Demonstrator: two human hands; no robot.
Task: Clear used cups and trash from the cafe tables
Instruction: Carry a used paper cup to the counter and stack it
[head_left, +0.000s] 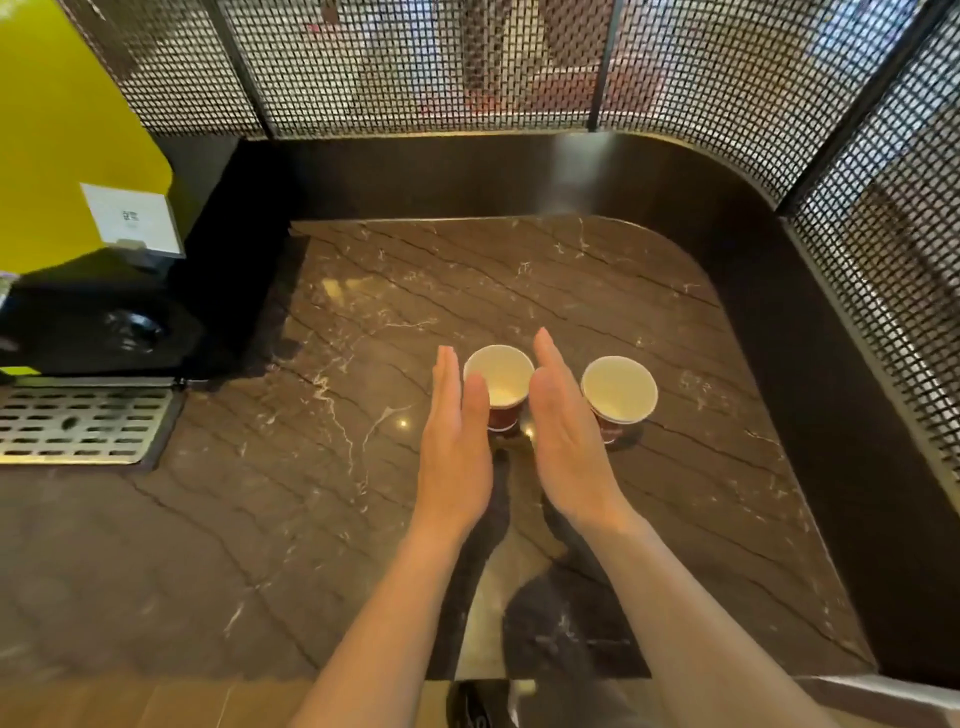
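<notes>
Two small red paper cups with white insides stand upright on the brown marble table. The left cup sits between my two hands. My left hand is flat with straight fingers just left of this cup, thumb at its rim. My right hand is flat with straight fingers on the cup's right side, between the two cups. The right cup stands just right of my right hand. Neither hand grips anything.
A yellow and black drinks machine with a metal drip tray stands at the left. A dark raised rim and a black wire mesh fence bound the table at the back and right.
</notes>
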